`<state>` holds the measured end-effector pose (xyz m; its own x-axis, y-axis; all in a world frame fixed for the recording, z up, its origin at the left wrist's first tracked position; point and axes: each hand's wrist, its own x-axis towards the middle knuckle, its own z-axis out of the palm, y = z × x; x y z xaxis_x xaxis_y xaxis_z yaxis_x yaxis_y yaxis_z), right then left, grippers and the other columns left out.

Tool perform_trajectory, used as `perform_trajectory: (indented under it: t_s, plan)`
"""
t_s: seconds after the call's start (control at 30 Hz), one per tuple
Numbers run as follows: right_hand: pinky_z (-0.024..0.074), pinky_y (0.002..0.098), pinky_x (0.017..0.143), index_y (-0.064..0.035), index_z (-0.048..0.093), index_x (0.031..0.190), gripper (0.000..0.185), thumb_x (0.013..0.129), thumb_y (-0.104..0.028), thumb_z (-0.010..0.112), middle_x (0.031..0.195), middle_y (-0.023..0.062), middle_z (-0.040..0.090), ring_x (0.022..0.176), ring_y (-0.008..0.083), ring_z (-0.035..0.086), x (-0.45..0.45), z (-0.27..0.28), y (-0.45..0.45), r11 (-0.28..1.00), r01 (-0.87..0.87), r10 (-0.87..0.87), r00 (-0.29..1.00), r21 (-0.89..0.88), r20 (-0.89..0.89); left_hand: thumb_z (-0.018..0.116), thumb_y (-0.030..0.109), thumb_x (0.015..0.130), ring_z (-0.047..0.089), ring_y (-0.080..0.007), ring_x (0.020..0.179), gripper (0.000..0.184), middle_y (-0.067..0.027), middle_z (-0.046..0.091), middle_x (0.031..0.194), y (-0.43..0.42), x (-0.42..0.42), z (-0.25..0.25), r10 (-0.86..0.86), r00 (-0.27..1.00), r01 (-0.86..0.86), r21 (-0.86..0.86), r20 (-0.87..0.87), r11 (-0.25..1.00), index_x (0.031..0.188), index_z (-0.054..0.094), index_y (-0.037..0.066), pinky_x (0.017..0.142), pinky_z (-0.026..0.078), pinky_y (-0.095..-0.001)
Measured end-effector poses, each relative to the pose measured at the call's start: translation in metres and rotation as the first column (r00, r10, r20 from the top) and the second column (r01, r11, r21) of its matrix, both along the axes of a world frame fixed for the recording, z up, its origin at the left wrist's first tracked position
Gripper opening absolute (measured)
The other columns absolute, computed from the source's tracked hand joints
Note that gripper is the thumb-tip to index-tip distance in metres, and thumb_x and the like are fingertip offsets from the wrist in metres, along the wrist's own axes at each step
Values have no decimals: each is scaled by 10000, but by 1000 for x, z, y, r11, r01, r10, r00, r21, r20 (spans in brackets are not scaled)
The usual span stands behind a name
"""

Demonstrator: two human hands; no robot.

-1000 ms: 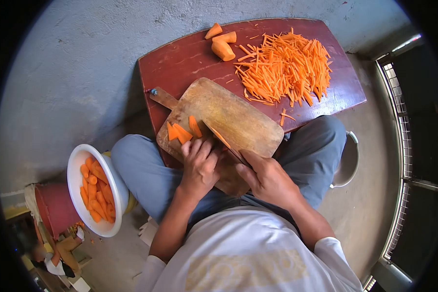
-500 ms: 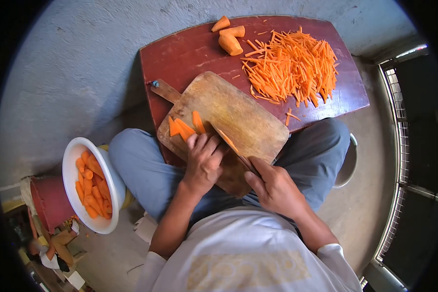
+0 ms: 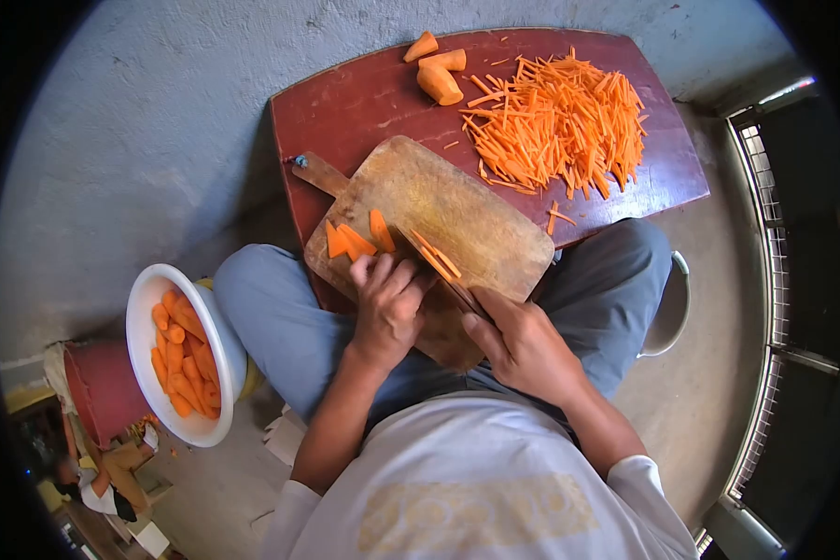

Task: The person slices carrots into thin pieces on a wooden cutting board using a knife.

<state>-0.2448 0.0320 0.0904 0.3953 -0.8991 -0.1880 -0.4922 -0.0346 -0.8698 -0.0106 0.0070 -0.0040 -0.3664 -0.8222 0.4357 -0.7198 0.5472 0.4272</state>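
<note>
The right hand (image 3: 529, 345) is closed round the handle of a narrow dark knife (image 3: 461, 293), its blade slanting across the middle of the worn wooden chopping board (image 3: 467, 215). The left hand (image 3: 390, 303) has its fingers bent down beside the blade; whether they pin a piece of carrot, I cannot tell. Thin orange carrot strips (image 3: 436, 254) lie along the blade's other side.

Good slicing here calls for tucked left fingertips, knuckles guiding the flat of the blade, and small, even backward shifts to keep the strips alike. The edge is best kept upright and brought fully down to the wood. The main risk is a fingertip straying under it.

Flat orange carrot slices (image 3: 350, 241) wait near the board's left corner, just beyond the left fingers, close enough to draw in without a reach. The board overhangs the near edge of the dark red wooden table (image 3: 345, 107), so firm, straight-down pressure should suit it better than a sideways push. A heap of fine orange carrot sticks (image 3: 560, 126) sits towards the table's far right corner.
</note>
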Motion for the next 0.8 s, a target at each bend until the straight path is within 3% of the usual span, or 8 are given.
perform_trajectory:
  t_s: [0.13, 0.23, 0.37, 0.47, 0.67, 0.8]
  plan:
    - [535, 581, 719, 23, 625, 1171, 219, 1131, -191, 654, 874, 321, 695, 832, 549, 697, 0, 9, 8, 998, 33, -34, 999, 50, 16, 679, 62, 817, 617, -308, 1014, 342, -75, 668, 1019, 3, 2, -2, 2, 1000, -2, 18, 4, 1000, 1126, 824, 46, 1005, 389, -529]
    - [513, 532, 704, 42, 648, 1251, 241, 1141, -172, 650, 805, 295, 620, 748, 517, 654, 9, -10, -9, 1000, 4, -5, 999, -7, -33, 677, 68, 812, 616, -309, 1014, 344, -77, 673, 1027, 3, 0, -1, -4, 1000, 4, 17, -8, 1000, 1124, 820, 43, 1007, 389, -536]
    - [520, 526, 714, 46, 656, 1252, 248, 1139, -174, 652, 875, 303, 654, 799, 520, 667, 2, -3, 6, 999, 24, -22, 999, -27, 40, 670, 62, 802, 616, -311, 1012, 352, -80, 672, 1028, 1, -1, 0, -11, 999, 9, -48, -43, 999, 1123, 813, 37, 1009, 389, -540]
    - [530, 580, 711, 19, 625, 1177, 210, 1127, -182, 655, 864, 318, 685, 824, 552, 690, 5, -13, 10, 999, 38, -38, 999, -20, 6, 673, 86, 828, 616, -315, 1006, 327, -82, 671, 1028, 4, 2, -6, 1, 1000, -1, -7, 12, 1000, 1121, 808, 35, 1011, 389, -544]
    - [530, 588, 734, 19, 625, 1179, 216, 1123, -186, 661, 884, 329, 690, 850, 559, 687, 3, 1, 5, 1000, 19, -19, 999, -16, 27, 681, 70, 818, 612, -326, 1000, 298, -78, 678, 1033, 2, -2, -3, -5, 998, 1, -69, -59, 998, 1090, 800, 45, 1006, 390, -545]
    - [536, 594, 752, 22, 629, 1184, 216, 1120, -182, 662, 916, 334, 703, 874, 567, 689, 11, -18, -4, 999, 14, -15, 1000, -51, -8, 672, 115, 847, 615, -328, 1008, 310, -80, 698, 1071, 5, -1, -6, -1, 1000, 0, -17, -21, 1000, 1118, 804, 45, 1022, 389, -552]
